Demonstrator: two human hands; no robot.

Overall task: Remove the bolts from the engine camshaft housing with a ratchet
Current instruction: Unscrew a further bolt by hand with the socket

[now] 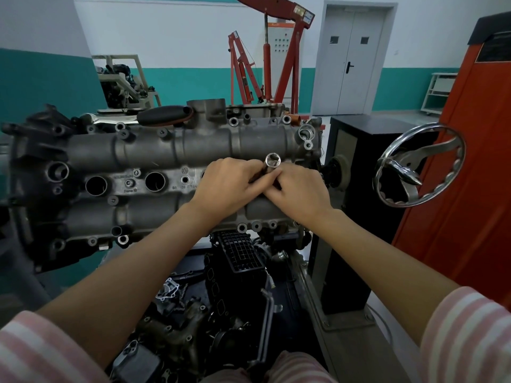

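Note:
The grey cast camshaft housing (171, 150) lies across the engine on its stand, with several bolt holes and round bores along it. Over its right-hand middle my left hand (232, 186) and my right hand (298, 189) meet, both curled around a chrome socket tool (272, 163). The tool's open hex end points up toward the camera. Its lower part and whatever it sits on are hidden under my fingers. No ratchet handle shows.
A chrome handwheel (420, 164) on the black stand column (351, 205) sits right of my hands. An orange cabinet (470, 189) stands at far right. Loose engine parts (221, 299) lie below the housing. Red engine hoists (265, 64) stand behind.

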